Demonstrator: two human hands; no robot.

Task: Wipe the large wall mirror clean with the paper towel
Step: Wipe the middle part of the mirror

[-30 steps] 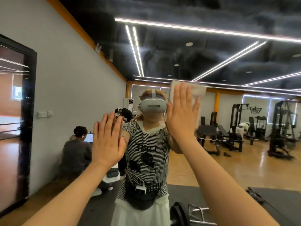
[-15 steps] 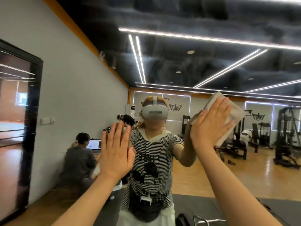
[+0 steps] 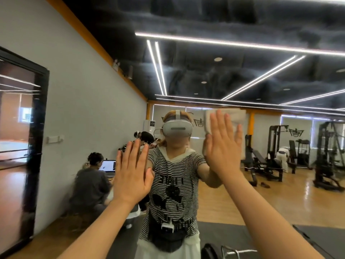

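Against the large wall mirror (image 3: 261,81), which fills almost the whole view, both hands are raised with the palms flat on the glass. The right hand (image 3: 223,148) has its fingers straight and a little spread, and it presses a folded white paper towel (image 3: 234,118) against the mirror. The towel shows above and to the right of the fingertips, at about the height of the reflected head. The left hand (image 3: 131,174) is lower and well apart from the towel; its fingers are straight and close together, and it holds nothing, only rests on the glass.

The mirror reflects the person in a striped shirt (image 3: 174,182) with a white headset (image 3: 177,128) and a black waist bag (image 3: 168,238). Behind, in the reflection, another person sits on the floor near the grey wall with an open laptop (image 3: 108,166). On the right side stand dark gym machines (image 3: 328,156) on a wooden floor, and long light strips (image 3: 233,44) run across the black ceiling. At the left edge, a black door frame (image 3: 38,146) stands in the wall.
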